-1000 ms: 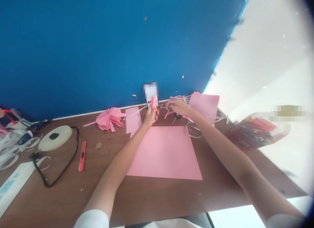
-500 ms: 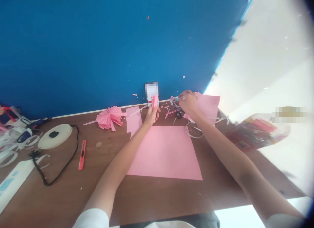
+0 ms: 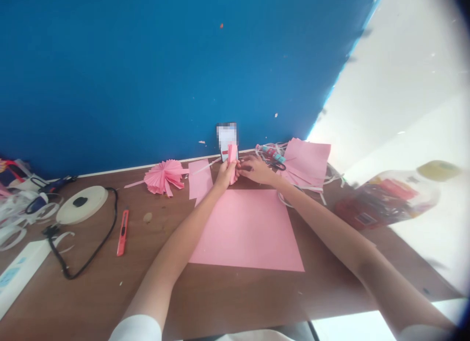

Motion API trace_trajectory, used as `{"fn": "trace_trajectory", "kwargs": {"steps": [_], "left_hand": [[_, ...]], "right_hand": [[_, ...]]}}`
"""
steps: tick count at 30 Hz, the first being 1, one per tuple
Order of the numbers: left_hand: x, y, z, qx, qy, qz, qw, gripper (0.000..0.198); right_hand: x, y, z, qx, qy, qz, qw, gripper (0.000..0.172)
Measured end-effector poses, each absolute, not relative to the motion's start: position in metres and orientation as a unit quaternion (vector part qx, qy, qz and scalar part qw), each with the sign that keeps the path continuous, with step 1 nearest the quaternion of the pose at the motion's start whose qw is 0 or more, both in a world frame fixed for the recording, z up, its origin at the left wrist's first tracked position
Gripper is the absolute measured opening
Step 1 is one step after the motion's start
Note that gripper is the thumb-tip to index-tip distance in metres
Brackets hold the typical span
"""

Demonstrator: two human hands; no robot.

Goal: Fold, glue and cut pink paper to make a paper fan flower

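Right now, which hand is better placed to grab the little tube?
Probably the right hand: it's closer to the tube, while the left hand is farther away and grips the folded pink paper.

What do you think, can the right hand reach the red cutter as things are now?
Probably not directly: the left forearm lies across the way between the right hand and the red cutter.

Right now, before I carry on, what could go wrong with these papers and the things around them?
The folded pink paper might spring open if the left hand loosens its grip.
The phone stands against the blue wall, just behind that paper; a bump could topple it.
The red cutter lies loose, left of the left forearm; an elbow might brush it. I can't tell whether its blade is out.
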State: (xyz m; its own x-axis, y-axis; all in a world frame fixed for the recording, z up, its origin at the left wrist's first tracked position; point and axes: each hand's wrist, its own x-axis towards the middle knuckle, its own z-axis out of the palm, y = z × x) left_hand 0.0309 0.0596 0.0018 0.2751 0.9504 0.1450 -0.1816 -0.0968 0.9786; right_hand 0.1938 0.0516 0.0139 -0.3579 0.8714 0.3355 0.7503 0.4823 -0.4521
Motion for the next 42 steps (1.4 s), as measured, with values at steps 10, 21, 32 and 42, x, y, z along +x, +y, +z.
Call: {"fn": "trace_trajectory", "kwargs": {"steps": [10,21,32,42], "left_hand": [[0.025,0.064,0.002,0.523,0.297,0.516,0.61,0.021],[0.023,0.069,-0.002,0.458,0.317,0.515,0.651,0.018],[0.021,0.065,0.002,0.441,0.265,0.487,0.706,0.017],[0.024,0.066,0.002,0.436,0.291,0.499,0.69,0.019]], "right_hand": [[0.195,0.042,0.034,-0.463,-0.792,0.279,0.284,0.032],[0.201,0.038,0.061,-0.564,-0.745,0.194,0.298,0.033],[0.206,0.043,0.061,-0.617,-0.713,0.163,0.292,0.029],[0.208,0.044,0.059,-0.617,-0.697,0.186,0.313,0.028]]}}
